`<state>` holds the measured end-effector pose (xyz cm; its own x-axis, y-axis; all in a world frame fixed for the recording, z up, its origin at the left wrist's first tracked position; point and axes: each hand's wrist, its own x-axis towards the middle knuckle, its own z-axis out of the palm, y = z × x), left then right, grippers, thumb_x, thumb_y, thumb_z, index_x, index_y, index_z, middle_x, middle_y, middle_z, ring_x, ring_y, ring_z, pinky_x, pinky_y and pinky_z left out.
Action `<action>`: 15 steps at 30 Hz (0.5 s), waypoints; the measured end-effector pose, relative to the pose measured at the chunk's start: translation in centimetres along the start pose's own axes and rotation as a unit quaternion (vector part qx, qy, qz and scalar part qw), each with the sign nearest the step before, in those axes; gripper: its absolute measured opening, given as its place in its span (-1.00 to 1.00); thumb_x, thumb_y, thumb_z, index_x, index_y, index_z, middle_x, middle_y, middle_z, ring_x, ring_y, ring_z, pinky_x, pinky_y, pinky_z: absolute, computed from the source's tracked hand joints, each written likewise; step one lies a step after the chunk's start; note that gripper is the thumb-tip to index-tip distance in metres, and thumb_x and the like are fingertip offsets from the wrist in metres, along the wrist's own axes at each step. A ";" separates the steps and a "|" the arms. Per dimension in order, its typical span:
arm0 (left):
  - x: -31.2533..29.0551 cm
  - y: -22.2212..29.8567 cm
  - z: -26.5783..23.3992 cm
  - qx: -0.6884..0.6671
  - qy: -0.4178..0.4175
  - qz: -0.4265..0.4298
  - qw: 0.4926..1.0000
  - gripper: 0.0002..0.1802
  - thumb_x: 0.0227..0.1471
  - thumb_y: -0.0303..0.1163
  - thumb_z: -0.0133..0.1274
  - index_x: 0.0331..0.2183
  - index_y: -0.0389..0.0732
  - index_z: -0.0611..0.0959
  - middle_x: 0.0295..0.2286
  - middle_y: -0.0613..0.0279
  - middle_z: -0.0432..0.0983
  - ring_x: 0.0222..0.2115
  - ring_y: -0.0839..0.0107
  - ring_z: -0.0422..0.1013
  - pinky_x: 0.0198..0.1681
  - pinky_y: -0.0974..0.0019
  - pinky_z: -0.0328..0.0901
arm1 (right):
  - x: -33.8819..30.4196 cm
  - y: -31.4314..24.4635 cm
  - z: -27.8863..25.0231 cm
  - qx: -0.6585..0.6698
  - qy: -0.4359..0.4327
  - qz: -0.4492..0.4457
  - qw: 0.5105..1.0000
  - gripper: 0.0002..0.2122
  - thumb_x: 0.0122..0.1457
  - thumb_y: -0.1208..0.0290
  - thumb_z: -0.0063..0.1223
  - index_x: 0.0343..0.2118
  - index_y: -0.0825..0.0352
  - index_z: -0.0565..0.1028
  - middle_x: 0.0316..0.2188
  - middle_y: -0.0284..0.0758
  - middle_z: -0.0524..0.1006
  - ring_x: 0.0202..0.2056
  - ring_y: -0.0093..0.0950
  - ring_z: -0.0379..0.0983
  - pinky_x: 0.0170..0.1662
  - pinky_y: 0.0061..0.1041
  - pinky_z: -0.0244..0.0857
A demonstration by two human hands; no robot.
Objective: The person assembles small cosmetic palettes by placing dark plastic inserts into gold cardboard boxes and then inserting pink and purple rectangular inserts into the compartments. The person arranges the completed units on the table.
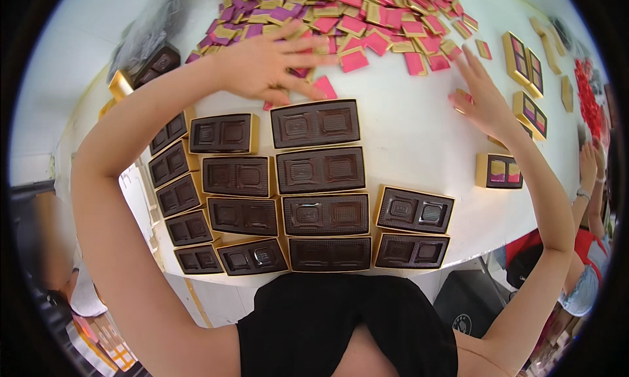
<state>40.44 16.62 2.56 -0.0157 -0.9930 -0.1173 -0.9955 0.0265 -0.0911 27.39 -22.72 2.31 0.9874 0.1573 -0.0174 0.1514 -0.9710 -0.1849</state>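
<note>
My left hand (pixel 267 62) reaches over the near edge of a heap of small flat wrapped squares (pixel 354 26), pink, purple and gold. Its fingers are spread, and nothing shows in its grip. To the right, my right hand (pixel 485 98) is stretched out with fingers apart. A small pink-and-gold square (pixel 462 96) lies by its fingertips; whether they touch is unclear. Below my left hand stand rows of gold boxes with dark brown two-hollow trays (pixel 316 124), their hollows unfilled. Two more such boxes (pixel 415 209) stand to the right of these rows.
At the right, a gold box (pixel 499 171) holds wrapped squares, with more filled boxes (pixel 517 57) farther back. Red shredded filler (pixel 588 92) lies near the far right edge, by another person's hands (pixel 589 161). Clear plastic (pixel 154 33) lies at the back left.
</note>
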 end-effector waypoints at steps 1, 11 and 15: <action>0.0 -0.6 0.0 0.015 0.004 -0.018 1.000 -0.44 -0.02 -0.01 0.11 0.09 0.34 0.52 0.32 0.29 0.01 0.34 0.09 -0.12 0.38 -0.23 -0.35 | -0.8 -0.3 -0.7 -0.004 -0.072 0.010 0.997 -0.38 0.16 0.24 0.19 0.26 0.25 0.25 0.36 -0.14 0.05 0.35 -0.15 -0.01 0.26 -0.24 0.13; 0.1 -0.5 1.3 0.082 0.074 -0.227 0.968 -0.35 0.09 0.08 0.02 0.21 0.21 0.40 0.33 0.22 -0.04 0.35 0.04 -0.16 0.37 -0.15 -0.26 | -0.2 2.2 -0.4 0.191 -0.011 0.063 0.980 -0.56 0.03 0.57 0.22 0.03 0.28 0.47 -0.07 -0.27 0.49 -0.16 -0.30 0.48 -0.03 -0.38 0.37; 1.3 3.8 -3.8 -0.158 0.099 -0.134 0.973 -0.25 -0.04 -0.04 0.21 0.17 -0.08 0.44 0.17 0.08 0.31 0.16 -0.01 0.24 0.24 -0.05 0.09 | -1.2 0.9 0.0 0.108 0.026 0.024 0.994 -0.56 0.05 0.56 0.19 0.05 0.30 0.43 -0.13 -0.23 0.51 -0.10 -0.26 0.44 -0.04 -0.33 0.36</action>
<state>36.27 15.04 5.78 0.2624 -0.9628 0.0644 -0.9448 -0.2428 0.2202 26.37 -23.82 2.14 0.9951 0.0973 0.0179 0.0965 -0.9149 -0.3920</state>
